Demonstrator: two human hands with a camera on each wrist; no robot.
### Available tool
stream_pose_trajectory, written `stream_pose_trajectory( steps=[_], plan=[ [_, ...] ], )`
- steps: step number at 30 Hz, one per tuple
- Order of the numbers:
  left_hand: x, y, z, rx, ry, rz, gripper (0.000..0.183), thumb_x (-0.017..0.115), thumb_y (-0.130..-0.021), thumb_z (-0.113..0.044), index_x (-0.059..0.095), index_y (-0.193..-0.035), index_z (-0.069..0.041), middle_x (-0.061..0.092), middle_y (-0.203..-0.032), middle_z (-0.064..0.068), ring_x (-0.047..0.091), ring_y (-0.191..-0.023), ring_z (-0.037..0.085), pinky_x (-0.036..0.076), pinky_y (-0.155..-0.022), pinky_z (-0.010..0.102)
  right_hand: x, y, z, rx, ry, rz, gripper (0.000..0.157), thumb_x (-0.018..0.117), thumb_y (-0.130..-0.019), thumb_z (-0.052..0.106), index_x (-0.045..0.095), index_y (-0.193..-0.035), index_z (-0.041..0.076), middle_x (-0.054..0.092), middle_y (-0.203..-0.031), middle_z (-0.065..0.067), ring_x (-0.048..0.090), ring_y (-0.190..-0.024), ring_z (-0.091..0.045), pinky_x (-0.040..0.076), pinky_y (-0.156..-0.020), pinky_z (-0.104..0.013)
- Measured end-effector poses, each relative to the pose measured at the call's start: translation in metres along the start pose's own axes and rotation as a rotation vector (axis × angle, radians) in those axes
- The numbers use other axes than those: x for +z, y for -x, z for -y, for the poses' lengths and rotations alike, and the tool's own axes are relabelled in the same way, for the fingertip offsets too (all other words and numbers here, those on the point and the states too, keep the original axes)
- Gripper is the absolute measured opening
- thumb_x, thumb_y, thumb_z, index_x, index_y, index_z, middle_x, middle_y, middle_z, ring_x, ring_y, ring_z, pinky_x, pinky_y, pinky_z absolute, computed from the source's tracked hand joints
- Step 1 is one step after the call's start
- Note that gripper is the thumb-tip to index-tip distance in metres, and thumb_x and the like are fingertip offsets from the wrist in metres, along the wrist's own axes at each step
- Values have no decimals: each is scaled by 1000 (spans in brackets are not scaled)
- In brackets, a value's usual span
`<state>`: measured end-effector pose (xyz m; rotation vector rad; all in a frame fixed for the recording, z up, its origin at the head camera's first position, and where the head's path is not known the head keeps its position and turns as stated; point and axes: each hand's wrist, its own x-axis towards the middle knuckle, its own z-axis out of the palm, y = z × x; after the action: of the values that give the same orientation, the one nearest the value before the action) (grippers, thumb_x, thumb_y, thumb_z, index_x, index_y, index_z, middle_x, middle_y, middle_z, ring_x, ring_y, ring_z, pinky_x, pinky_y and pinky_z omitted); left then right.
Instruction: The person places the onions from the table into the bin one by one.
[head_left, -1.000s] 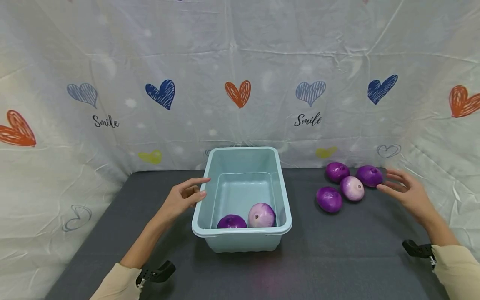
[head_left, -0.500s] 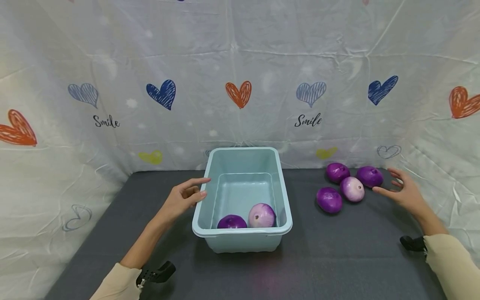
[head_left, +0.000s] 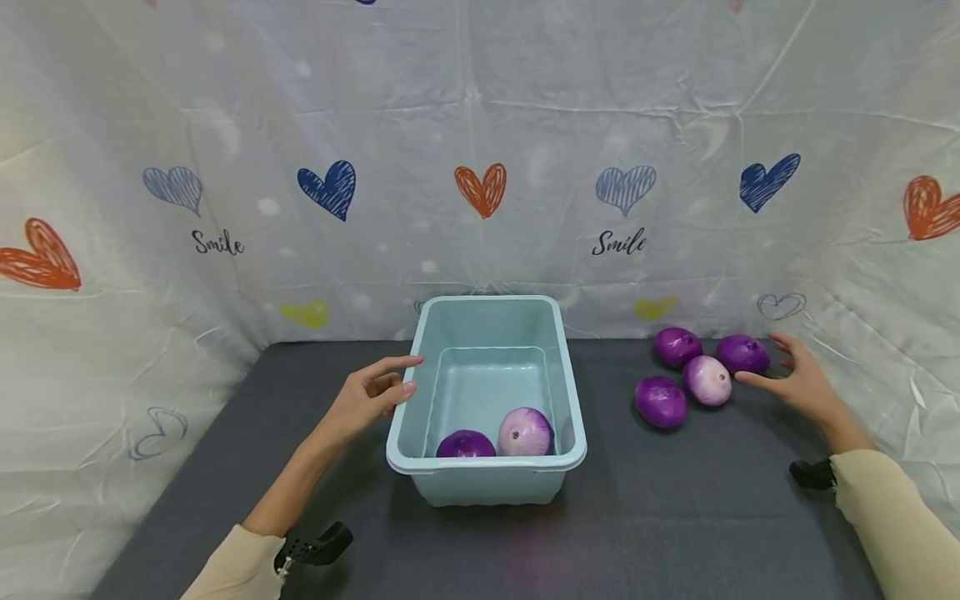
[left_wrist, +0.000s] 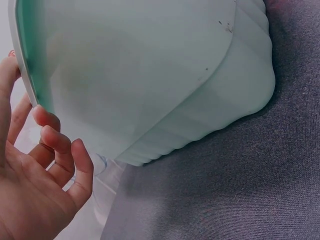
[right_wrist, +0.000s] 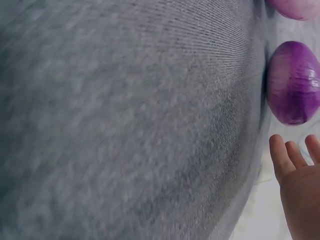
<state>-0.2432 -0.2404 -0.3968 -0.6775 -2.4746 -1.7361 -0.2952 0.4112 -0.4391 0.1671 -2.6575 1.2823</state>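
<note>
A light blue plastic tub stands on the dark cloth, with a purple onion and a paler onion inside near its front wall. My left hand holds its left rim with thumb and index finger; the other fingers curl outside the wall in the left wrist view. On the right, my right hand is spread beside a purple onion, holding nothing. In the right wrist view, its fingertips are just short of that onion.
Close to that onion lie a pale onion and two purple ones, one at the back and one in front. A white curtain printed with hearts hangs behind the dark table cloth.
My right hand has moved a little left, closer around the far right onion. My left hand stays at the tub's rim. The onions keep their places.
</note>
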Motion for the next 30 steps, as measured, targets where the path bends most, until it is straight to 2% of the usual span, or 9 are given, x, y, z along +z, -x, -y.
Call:
stream_pose_trajectory(
  steps=[4,10,17,25,30],
  plan=[
    [0,-1,-1,-4,6,3,43,65,-102,-17,59,-144,-11,49,-73,12,45,-67,31,42,-64,33,1,-4,-5,13,2,8,100,80,-91,26,14,-157,-9,15,-153,-44,25,-133,-66,29,-98,-74],
    [1,0,-1,4,12,15,43,64,-102,-16,58,-144,-11,48,-76,23,47,-66,19,43,-64,34,2,-10,-6,44,5,39,101,79,-92,30,14,-158,-8,16,-153,-43,25,-135,-64,29,-98,-74],
    [0,2,-1,-3,-11,5,43,64,-103,-17,58,-144,-12,48,-79,29,48,-66,21,44,-65,34,6,-17,-2,48,-13,78,98,77,-94,31,14,-157,-9,15,-152,-44,23,-135,-64,28,-100,-73],
    [0,2,-1,-20,-19,1,43,64,-102,-18,59,-144,-14,49,-74,11,47,-68,31,43,-66,34,8,-23,-5,35,28,71,93,76,-94,32,21,-154,-13,22,-149,-45,29,-130,-63,35,-96,-69],
    [-1,3,-1,-28,-19,-1,42,65,-102,-18,59,-144,-15,50,-76,15,47,-68,27,42,-66,34,11,-25,-8,-23,56,36,79,77,-93,24,33,-148,-12,33,-143,-44,35,-128,-61,37,-95,-68]
  ],
)
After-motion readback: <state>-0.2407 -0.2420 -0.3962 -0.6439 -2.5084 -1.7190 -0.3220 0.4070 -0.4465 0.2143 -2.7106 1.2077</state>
